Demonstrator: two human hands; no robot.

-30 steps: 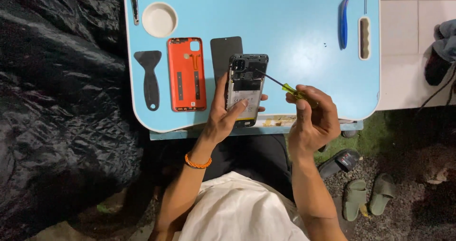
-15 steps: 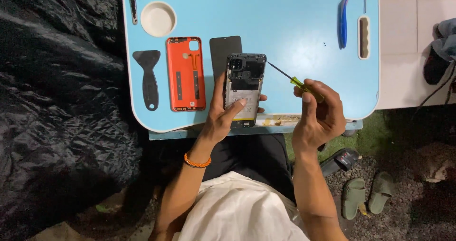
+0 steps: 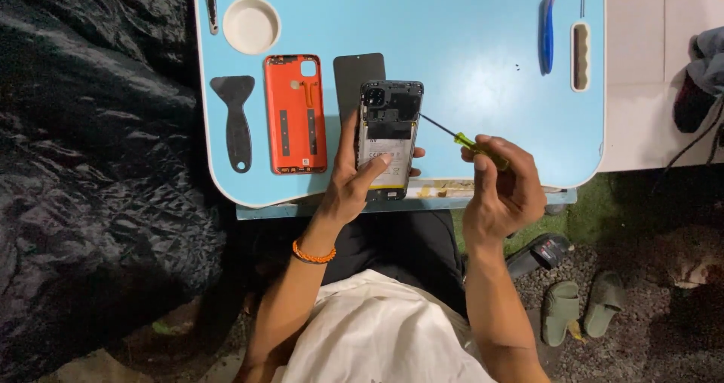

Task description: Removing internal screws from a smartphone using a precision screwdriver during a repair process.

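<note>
My left hand (image 3: 360, 183) grips an opened phone (image 3: 390, 138), back side up, its battery and circuit boards exposed, above the near edge of a light blue table (image 3: 467, 43). My right hand (image 3: 504, 194) holds a thin screwdriver (image 3: 461, 138) with a yellow-green handle. Its tip points at the phone's right edge near the top. An orange back cover (image 3: 296, 113) lies inside-up left of the phone. A dark flat panel (image 3: 357, 77) lies partly under the phone.
A black plastic scraper (image 3: 235, 119) and a round white dish (image 3: 251, 25) lie at the table's left. A blue tool (image 3: 549, 21) and a white oblong holder (image 3: 580, 46) sit far right. Black sheeting covers the left floor. Sandals (image 3: 577, 307) lie on gravel at right.
My right hand has drawn the screwdriver back to the right, so its tip has left the phone's board and now sits at the phone's right edge. The left hand keeps hold of the phone.
</note>
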